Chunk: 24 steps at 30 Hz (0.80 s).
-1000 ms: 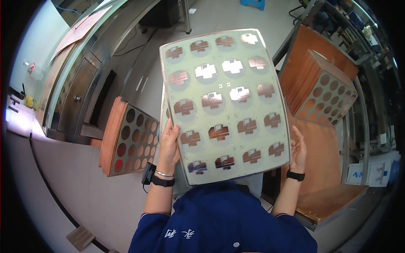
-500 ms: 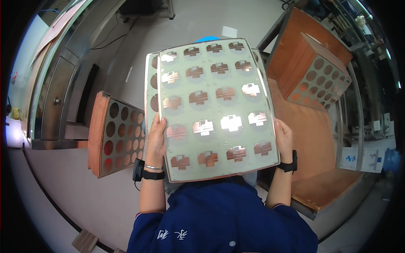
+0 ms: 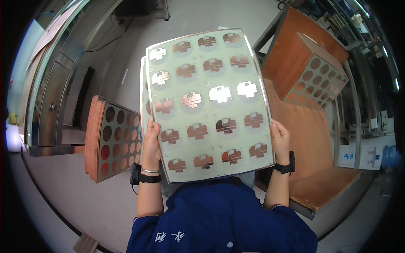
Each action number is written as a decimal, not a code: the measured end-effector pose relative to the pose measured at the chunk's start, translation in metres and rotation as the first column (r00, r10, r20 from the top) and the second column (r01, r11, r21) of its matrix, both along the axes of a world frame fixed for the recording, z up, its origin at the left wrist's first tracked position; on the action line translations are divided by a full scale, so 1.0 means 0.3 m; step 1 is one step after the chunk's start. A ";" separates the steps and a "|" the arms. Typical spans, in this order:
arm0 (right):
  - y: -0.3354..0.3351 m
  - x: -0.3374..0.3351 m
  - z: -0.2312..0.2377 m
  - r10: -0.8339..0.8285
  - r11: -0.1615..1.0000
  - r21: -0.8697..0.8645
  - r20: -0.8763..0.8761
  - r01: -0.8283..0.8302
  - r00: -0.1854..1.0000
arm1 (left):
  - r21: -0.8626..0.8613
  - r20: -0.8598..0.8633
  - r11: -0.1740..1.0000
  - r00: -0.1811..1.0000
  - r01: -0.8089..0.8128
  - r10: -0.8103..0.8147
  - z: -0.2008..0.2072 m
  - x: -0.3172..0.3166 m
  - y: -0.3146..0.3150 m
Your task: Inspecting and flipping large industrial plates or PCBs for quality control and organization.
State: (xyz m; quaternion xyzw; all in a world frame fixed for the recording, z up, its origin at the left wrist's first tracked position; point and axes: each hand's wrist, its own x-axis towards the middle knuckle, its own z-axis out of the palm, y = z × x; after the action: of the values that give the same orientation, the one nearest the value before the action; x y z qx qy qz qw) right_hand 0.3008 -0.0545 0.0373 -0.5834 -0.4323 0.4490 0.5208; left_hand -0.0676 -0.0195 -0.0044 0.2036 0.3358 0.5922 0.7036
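Observation:
A pale green circuit board panel (image 3: pixel 202 116) with rows of shiny copper shapes is held up in front of my torso, its face toward me. My left hand (image 3: pixel 151 141) is closed on its left edge, thumb on the face. On the opposite edge, my right hand (image 3: pixel 280 137) grips it at about the same height; its fingers are partly hidden behind. A second panel (image 3: pixel 144 90) with dark round copper spots shows as a narrow strip behind the left edge. Whether my left hand also holds this one, I cannot tell.
To the left stands a stack of copper-edged panels (image 3: pixel 112 139) with round spots. A similar stack (image 3: pixel 314 76) leans on a brown board rack (image 3: pixel 295 126) at the right. A metal cabinet (image 3: pixel 52 88) is at far left, and a blue container (image 3: pixel 391 157) at far right.
The held panel has shifted left and slightly up, covering more of the one behind it. Both hands have moved slightly left with it, keeping their grip.

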 end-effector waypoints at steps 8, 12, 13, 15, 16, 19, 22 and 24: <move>-0.011 0.068 -0.035 0.083 0.995 -0.044 -0.130 -0.089 0.988 | 0.102 0.067 0.995 0.997 0.020 -0.027 -0.033 -0.011 -0.018; 0.008 0.055 -0.013 0.172 0.977 -0.084 -0.235 -0.196 0.957 | 0.085 0.046 0.993 0.996 0.076 -0.081 -0.020 -0.020 -0.014; 0.019 0.063 -0.029 0.193 0.974 -0.064 -0.269 -0.217 0.944 | 0.079 0.056 0.991 0.993 0.104 -0.108 -0.014 -0.022 -0.011; 0.037 0.042 -0.022 0.215 0.972 -0.031 -0.300 -0.234 0.929 | 0.081 0.076 0.982 0.982 0.169 -0.175 0.013 -0.025 -0.003; 0.044 0.019 -0.018 0.151 0.985 -0.013 -0.407 -0.171 0.901 | 0.094 0.073 0.981 0.982 0.169 -0.176 0.030 -0.029 -0.001; 0.066 -0.019 -0.022 0.063 0.998 0.012 -0.535 -0.067 0.842 | 0.144 0.030 0.973 0.982 0.183 -0.189 0.049 -0.034 0.004; 0.079 -0.014 -0.036 0.045 0.999 0.043 -0.616 -0.023 0.787 | 0.303 0.329 0.927 0.889 0.221 -0.319 0.097 -0.025 0.011; 0.089 -0.017 -0.022 0.058 0.997 0.072 -0.664 -0.014 0.746 | 0.194 0.255 0.980 0.963 0.033 -0.083 0.203 0.017 -0.002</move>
State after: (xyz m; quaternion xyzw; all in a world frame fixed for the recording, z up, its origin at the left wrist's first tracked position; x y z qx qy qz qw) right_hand 0.2957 -0.0277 0.0306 -0.3602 -0.2434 0.6234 0.6499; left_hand -0.0626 -0.0202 0.0565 0.1988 0.1764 0.6219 0.7366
